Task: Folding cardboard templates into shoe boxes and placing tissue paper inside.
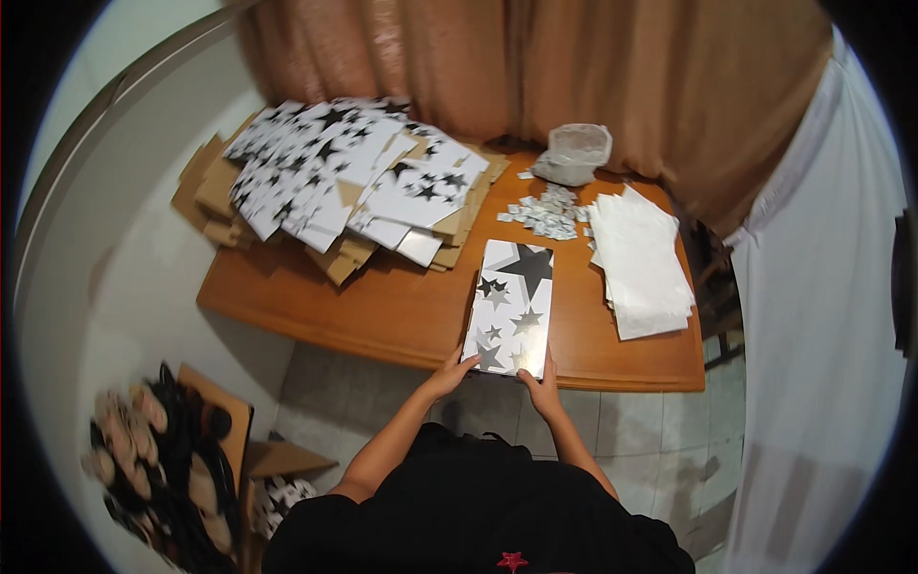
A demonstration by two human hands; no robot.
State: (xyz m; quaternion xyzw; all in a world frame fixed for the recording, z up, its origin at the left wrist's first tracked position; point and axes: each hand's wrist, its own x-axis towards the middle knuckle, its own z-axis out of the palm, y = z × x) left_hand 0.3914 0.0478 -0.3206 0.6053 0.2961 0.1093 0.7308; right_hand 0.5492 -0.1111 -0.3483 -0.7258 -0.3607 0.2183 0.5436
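- Far left on the floor, a heap of sandals (158,459) lies beside an open cardboard box (273,469); the pairs are too jumbled to count.
- On the far left of the worktop (382,306), one fanned stack of flattened star-printed boxes (344,177); too many overlap to count.
- Left hand (449,375) pinches the near left corner of one flat star-printed box (511,306) at the near worktop edge; fingers curled, thumb on top.
- Right hand (541,385) grips its near right corner likewise.
- Judged: the box is being squared up; folding next calls for firm hold on both edges.
- Far right: one plastic bag (574,153), scattered small packets (547,212), one white paper stack (641,263).
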